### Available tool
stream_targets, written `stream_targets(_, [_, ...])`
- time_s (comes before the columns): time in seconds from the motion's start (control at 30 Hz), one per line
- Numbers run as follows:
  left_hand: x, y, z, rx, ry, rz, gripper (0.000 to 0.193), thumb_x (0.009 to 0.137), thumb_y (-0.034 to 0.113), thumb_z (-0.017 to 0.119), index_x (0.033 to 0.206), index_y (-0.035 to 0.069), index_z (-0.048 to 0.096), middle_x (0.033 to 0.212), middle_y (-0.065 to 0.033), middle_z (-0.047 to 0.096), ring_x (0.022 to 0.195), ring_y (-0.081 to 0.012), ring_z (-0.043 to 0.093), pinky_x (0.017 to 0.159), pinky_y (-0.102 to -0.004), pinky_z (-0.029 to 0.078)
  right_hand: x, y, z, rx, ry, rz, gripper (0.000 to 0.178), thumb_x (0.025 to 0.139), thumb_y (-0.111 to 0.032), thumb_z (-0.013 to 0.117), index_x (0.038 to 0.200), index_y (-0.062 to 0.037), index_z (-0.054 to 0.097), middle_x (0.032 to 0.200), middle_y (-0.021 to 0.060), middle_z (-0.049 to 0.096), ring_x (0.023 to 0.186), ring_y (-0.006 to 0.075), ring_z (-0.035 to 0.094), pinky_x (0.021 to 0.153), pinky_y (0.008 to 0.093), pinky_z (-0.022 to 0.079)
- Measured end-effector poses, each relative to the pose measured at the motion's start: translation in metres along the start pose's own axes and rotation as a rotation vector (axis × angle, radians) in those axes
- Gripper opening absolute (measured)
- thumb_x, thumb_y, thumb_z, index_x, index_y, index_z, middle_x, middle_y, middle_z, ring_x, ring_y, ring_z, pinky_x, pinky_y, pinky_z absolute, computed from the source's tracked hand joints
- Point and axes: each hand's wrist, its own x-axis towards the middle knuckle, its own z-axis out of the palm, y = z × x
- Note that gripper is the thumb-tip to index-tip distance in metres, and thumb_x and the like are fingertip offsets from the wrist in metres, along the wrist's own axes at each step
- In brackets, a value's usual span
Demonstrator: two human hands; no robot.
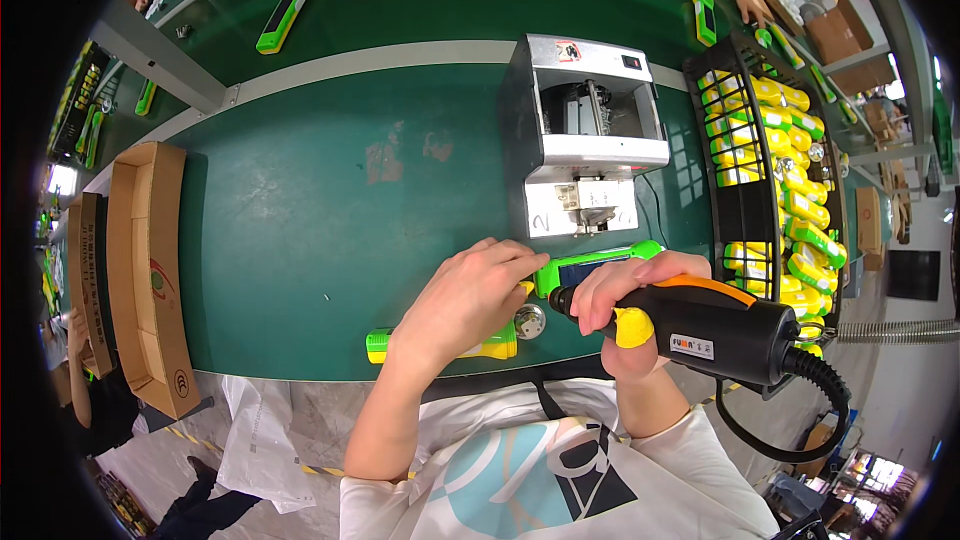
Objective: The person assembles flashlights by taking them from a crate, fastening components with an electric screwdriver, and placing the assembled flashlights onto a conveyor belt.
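A black power screwdriver [725, 330] with an orange lever is gripped in my right hand [635, 295], its tip pointing left. A yellow wrap [633, 328] shows by that hand's fingers. The tip is beside the left end of a green flashlight [600, 262] with a dark panel, lying crosswise on the bench. My left hand [465, 295] has its fingers bent and closed at that same end; the exact grip is partly hidden. Under my left wrist lies a second green-and-yellow flashlight [495, 345], near a round shiny reflector [530, 320].
A grey bench machine [600, 145] stands beyond my hands. To its right is a black wire basket [745, 180] of yellow-green flashlights. An open cardboard box [150, 280] sits at left. Another flashlight [287, 12] lies far off; a co-worker's hand [750, 0] shows far right.
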Motion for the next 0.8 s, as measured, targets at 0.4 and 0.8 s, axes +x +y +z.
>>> stream_targets(0.4, [0.005, 0.007, -0.008, 0.043, 0.034, -0.163, 0.021, 0.088, 0.011, 0.069, 0.107, 0.011, 0.078, 0.108, -0.0122, 0.075, 0.103, -0.0358, 0.071, 0.084, -0.0483, 0.060, -0.004, 0.006, 0.009, -0.015, -0.015, -0.002, 0.054, 0.098, -0.040, 0.077, 0.117, -0.0084, 0.037, 0.070, 0.0071, 0.061, 0.058, 0.0201, 0.063, 0.057, 0.0371, 0.056])
stream_targets(0.8, [0.011, 0.014, -0.001, -0.038, -0.041, -0.332, 0.027, 0.090, 0.020, 0.065, 0.111, 0.015, 0.081, 0.100, -0.0163, 0.078, 0.096, -0.0392, 0.074, 0.085, -0.0492, 0.059, -0.033, 0.014, 0.007, -0.205, -0.003, -0.015, 0.041, 0.097, -0.024, 0.072, 0.115, -0.0078, 0.040, 0.077, 0.0058, 0.062, 0.064, 0.0178, 0.062, 0.065, 0.0325, 0.052])
